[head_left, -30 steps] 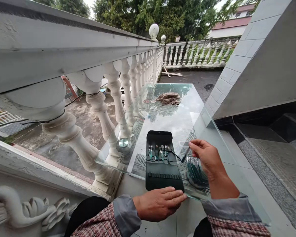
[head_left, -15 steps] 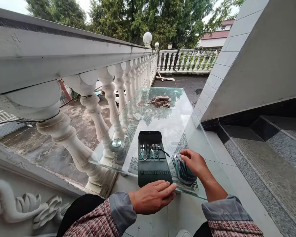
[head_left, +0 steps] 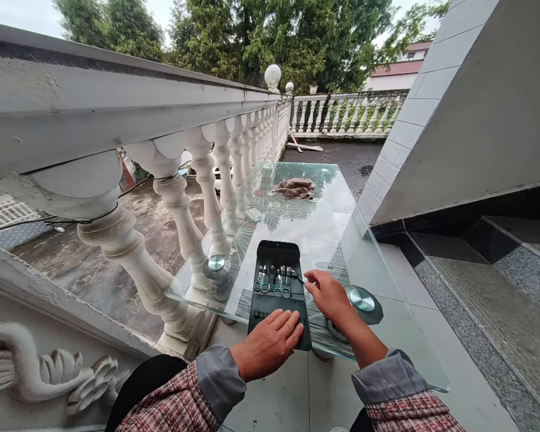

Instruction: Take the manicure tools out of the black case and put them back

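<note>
An unfolded dark green manicure case point(head_left: 276, 252) lies on the glass table point(head_left: 387, 300). Small scissors point(head_left: 261, 285), a second pair of scissors point(head_left: 282, 289) and several nail clippers and slim tools are tucked into its middle row. My left hand point(head_left: 270, 342) rests flat on the lower flap, fingers stretched, covering part of the elastic loops. At the case's right edge, thumb and fingertips of my right hand point(head_left: 330, 295) pinch a dark tool handle point(head_left: 299, 277) that sticks out past the edge. The tool's far end is hard to make out.
Round metal discs top the table's legs, one at left point(head_left: 216, 263) and one at right point(head_left: 362, 298). A crumpled brown cloth point(head_left: 296, 188) lies at the far end, a small card point(head_left: 254, 214) nearer. White balusters point(head_left: 175, 198) run along the left; stone steps point(head_left: 472, 288) rise at right.
My right hand has moved left to the case's edge and closed on the dark handle. My left hand has slid from the lower corner up onto the flap.
</note>
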A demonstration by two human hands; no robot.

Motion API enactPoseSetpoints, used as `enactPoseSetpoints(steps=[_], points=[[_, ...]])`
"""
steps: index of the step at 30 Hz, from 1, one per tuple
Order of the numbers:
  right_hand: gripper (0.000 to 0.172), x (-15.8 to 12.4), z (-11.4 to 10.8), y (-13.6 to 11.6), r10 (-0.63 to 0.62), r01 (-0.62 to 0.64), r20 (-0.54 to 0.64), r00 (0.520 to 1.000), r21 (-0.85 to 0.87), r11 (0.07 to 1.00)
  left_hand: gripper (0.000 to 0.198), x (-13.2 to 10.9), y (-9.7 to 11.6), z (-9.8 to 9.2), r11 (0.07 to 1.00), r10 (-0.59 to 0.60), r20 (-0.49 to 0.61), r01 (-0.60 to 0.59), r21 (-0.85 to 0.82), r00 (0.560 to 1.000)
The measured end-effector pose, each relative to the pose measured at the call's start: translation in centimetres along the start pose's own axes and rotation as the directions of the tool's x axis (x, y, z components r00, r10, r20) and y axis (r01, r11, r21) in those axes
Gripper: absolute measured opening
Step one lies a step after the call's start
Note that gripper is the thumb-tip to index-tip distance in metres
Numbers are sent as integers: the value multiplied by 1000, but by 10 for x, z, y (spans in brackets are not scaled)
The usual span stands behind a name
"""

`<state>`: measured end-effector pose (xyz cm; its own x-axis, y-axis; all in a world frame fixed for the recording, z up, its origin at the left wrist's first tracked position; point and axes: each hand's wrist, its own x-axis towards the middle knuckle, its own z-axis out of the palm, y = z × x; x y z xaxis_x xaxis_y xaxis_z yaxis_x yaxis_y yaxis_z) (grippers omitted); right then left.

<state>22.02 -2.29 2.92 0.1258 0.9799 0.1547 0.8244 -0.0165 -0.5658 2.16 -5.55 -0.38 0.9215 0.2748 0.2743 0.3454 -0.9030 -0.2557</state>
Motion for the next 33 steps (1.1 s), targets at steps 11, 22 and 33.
enactPoseSetpoints(steps=[11, 22, 33], points=[[18, 0, 19, -26, -17, 67, 98, 995, -526, 848, 33, -9, -8, 5, 999, 32, -52, -31, 22, 998], [26, 13, 10, -9, 115, -85, 106, 988, -255, 963, 32, -10, -8, 13, 999, 35, -83, -33, 25, 996], [30, -4, -31, 20, 202, -230, 114, 973, 379, 896, 34, -7, -12, 3, 998, 60, -88, -58, 25, 994]])
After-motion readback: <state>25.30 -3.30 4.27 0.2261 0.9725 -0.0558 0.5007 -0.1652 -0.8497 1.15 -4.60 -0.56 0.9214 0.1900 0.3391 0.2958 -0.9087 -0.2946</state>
